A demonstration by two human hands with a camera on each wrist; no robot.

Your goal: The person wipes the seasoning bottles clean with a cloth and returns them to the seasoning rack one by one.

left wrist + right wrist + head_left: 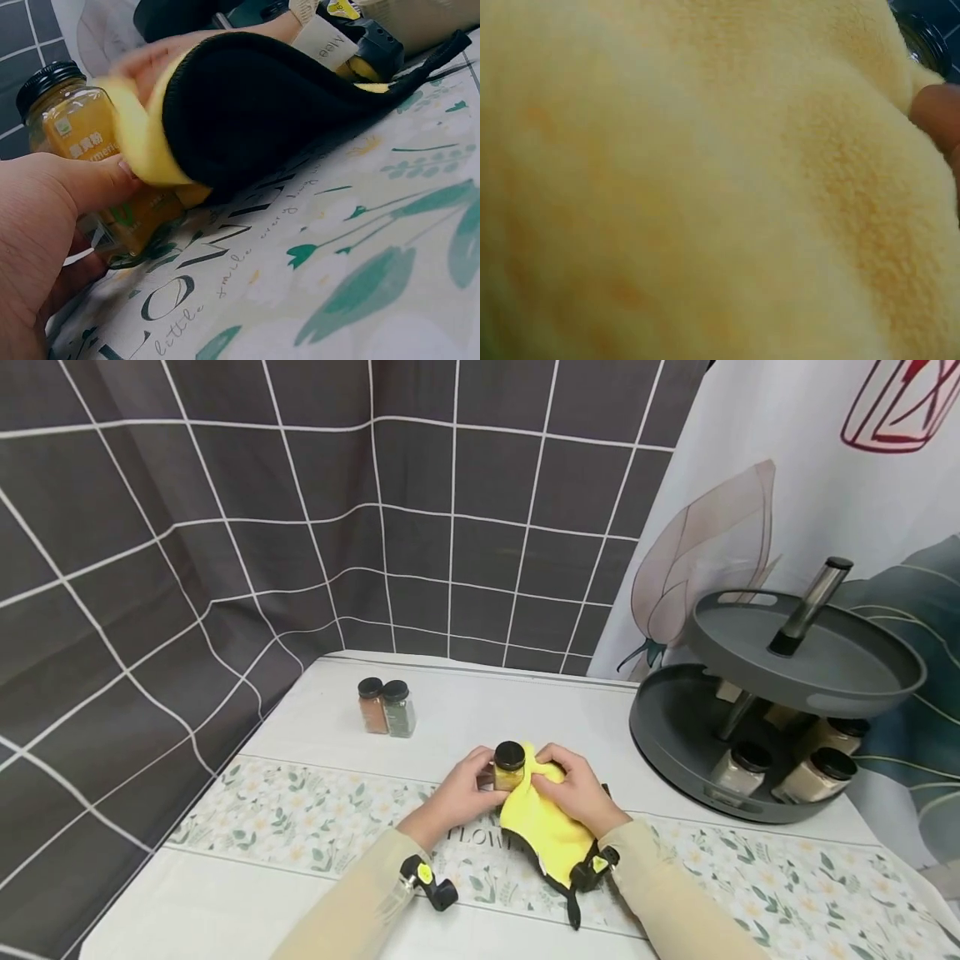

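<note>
My left hand (465,792) grips a glass spice jar (94,135) of yellow powder with a black lid, thumb across its label. Beside it, my right hand (576,787) pinches a fluffy yellow cleaning cloth (543,827) with a black edge and back. The bunched part of this cloth lies against the jar's right side in the head view. From there it hangs toward the front, over the printed lettering. In the left wrist view its black back (247,112) and a white tag show. Yellow pile (780,172) fills most of the right wrist view.
Two more spice jars, one orange-brown (372,708) and one green (399,712), stand at the back left. A grey two-tier rack (660,718) on the right holds several jars on its lower tier. A white table runner with a floral band (315,814) lies underneath.
</note>
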